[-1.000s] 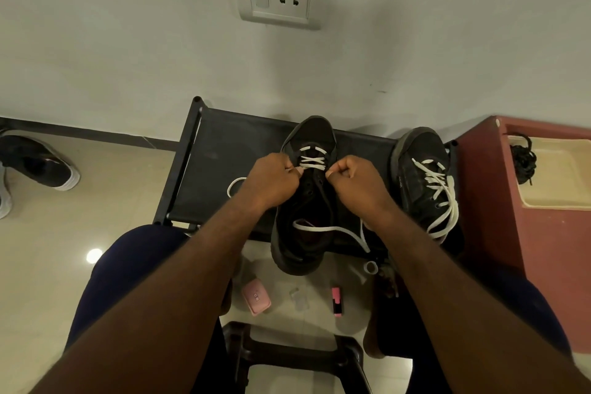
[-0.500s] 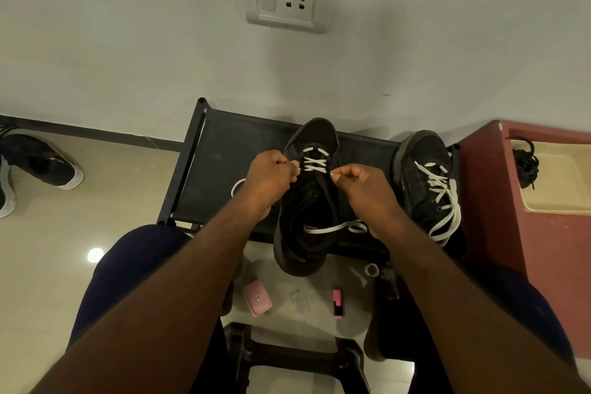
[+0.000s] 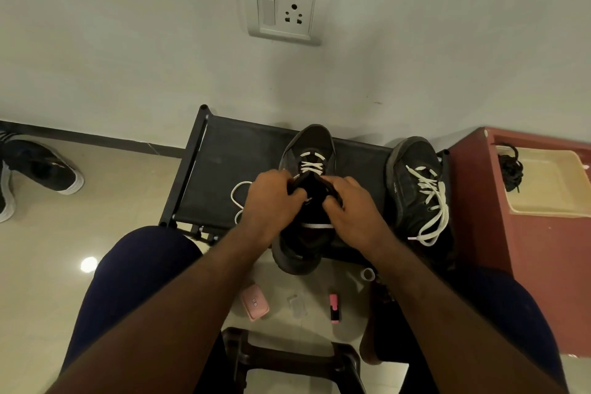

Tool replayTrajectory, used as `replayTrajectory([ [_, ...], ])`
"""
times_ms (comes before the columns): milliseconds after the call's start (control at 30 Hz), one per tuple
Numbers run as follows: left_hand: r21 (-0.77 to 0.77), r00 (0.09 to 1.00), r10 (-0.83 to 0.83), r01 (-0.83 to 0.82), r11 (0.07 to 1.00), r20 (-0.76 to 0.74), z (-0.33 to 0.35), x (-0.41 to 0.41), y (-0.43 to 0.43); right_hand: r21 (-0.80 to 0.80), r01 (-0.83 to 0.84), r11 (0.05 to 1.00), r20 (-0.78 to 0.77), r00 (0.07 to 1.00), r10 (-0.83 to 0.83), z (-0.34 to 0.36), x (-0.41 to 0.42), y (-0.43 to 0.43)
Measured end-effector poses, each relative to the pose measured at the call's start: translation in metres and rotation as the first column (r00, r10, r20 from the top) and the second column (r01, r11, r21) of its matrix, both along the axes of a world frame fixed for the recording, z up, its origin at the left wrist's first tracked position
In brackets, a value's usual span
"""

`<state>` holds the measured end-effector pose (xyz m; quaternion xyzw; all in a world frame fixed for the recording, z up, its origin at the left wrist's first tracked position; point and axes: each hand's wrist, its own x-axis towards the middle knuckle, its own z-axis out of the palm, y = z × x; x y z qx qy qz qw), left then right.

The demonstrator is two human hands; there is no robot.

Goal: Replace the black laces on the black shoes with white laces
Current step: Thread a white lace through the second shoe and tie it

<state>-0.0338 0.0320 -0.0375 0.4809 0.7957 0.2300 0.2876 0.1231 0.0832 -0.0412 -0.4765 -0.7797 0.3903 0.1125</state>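
**Both grips spread the half-laced shoe open on the counter**

From the left, a slack loop of white lace (image 3: pixel 238 198) lies on the black counter (image 3: pixel 217 169), probably kept free so it can be fed onward. The left grip (image 3: pixel 271 201) curls round one eyelet flap of the middle shoe (image 3: pixel 308 141), and the right grip (image 3: pixel 355 211) holds the opposite flap. Only the rows near the toe are threaded, so parting the flaps seems meant to bare the next eyelets. I cannot tell whether either grip also pinches a lace end. Just beside it, the second shoe (image 3: pixel 412 166) is laced in white, its tails loose. Farther right, the black laces (image 3: pixel 511 168) sit bundled in a cream tray (image 3: pixel 550 211), out of the way.
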Motion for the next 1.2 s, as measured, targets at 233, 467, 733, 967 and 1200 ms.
replayTrajectory([
  [233, -0.007, 0.987, -0.14, 0.14, 0.99, -0.077, 0.003, 0.004, -0.011, 0.039, -0.134, 0.99, 0.236, 0.964, 0.121, 0.007, 0.001, -0.011],
  [467, 0.017, 0.965, -0.239, 0.242, 0.97, -0.108, 0.015, -0.002, -0.017, -0.147, 0.214, 0.966, 0.163, 0.968, -0.19, 0.052, 0.016, -0.001],
  [733, 0.457, 0.908, -0.393, 0.29, 0.841, 0.147, 0.054, 0.009, -0.01, -0.206, 0.026, 0.978, -0.072, 0.996, -0.042, 0.138, 0.01, 0.0],
  [967, 0.321, 0.807, 0.167, -0.403, 0.857, 0.567, 0.053, -0.014, -0.005, -0.013, -0.023, 1.0, 0.091, 0.996, 0.024, 0.148, 0.021, 0.012],
  [1200, 0.152, 0.695, 0.328, -0.533, 0.832, 0.64, 0.037, -0.034, 0.005, -0.17, 0.24, 0.956, -0.089, 0.962, -0.257, 0.099, 0.03, 0.011],
])
